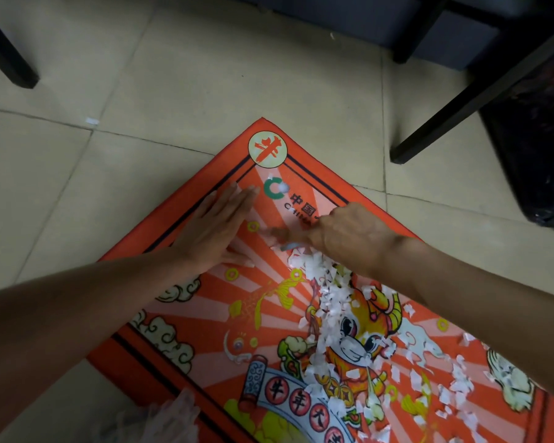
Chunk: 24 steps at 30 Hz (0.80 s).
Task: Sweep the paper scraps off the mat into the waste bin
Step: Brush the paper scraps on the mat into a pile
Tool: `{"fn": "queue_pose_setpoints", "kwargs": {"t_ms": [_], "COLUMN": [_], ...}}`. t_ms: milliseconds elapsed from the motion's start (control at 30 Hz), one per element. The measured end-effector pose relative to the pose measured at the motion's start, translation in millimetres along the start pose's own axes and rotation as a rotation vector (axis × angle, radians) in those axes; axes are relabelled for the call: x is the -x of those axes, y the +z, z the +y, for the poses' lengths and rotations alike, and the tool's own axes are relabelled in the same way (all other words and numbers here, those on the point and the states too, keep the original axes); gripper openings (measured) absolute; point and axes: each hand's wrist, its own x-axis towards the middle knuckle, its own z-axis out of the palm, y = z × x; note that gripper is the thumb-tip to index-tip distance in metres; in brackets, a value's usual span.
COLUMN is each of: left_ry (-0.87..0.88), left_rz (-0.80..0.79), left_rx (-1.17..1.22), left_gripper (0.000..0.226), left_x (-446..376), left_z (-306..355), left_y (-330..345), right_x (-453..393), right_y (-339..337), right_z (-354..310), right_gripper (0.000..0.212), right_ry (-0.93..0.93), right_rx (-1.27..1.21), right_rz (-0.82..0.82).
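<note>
**Both hands on the mat, scraps piled under my right**

One flat rectangular mat (186, 330), thin fabric look, orange-red with a printed cartoon ox, clouds, coins and a dark line border. It lies on the floor (93, 75) of glossy beige tiles with thin grout lines, one corner pointing away from me.

Paper scraps (330, 302): small, white, torn and irregular, too many to count. They sit densest in a band running from just below my right hand down across the ox print, with looser ones scattered toward the mat's right side. One stray white scrap (92, 121) lies off the mat on the tile at upper left.

Waste bin (538, 148): one, at the right edge, lined with a crinkled shiny black plastic bag, well apart from the mat's corner and partly behind a black furniture leg (480, 87). Three black legs in view altogether.

My left hand (215, 231) lies flat on the mat near the far corner, fingers (237, 199) straight and together, palm down, holding nothing.

My right hand (343, 231) is back-up over the mat at the top of the scrap pile, fingers pointing left, blurred, so I cannot tell whether they are straight or curled, or pinching anything.

Something pale and translucent (160, 417), blurred, sits at the bottom edge.
</note>
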Motion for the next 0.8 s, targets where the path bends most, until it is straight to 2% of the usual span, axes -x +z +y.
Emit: {"fn": "queue_pose_setpoints", "kwargs": {"t_ms": [167,333,600,800], "left_ry": [-0.007,-0.048,-0.055,-0.074], "left_rz": [0.003,0.012,0.009,0.009], "left_rx": [0.031,0.055,0.046,-0.031], "left_gripper": [0.133,0.134,0.133,0.131], "left_x": [-5,-9,-9,-8], "left_z": [-4,-11,-13,-9], "left_y": [-2,1,5,3], "right_x": [-27,-85,-104,-87], "right_y": [-13,-12,-4,-12], "right_z": [30,37,25,37], "right_gripper": [0.089,0.084,0.069,0.076], "right_ry": [0.225,0.32,0.139,0.033], "right_rx": [0.013,-0.026,0.046,0.112], "right_rz": [0.08,0.069,0.039,0.003]}}
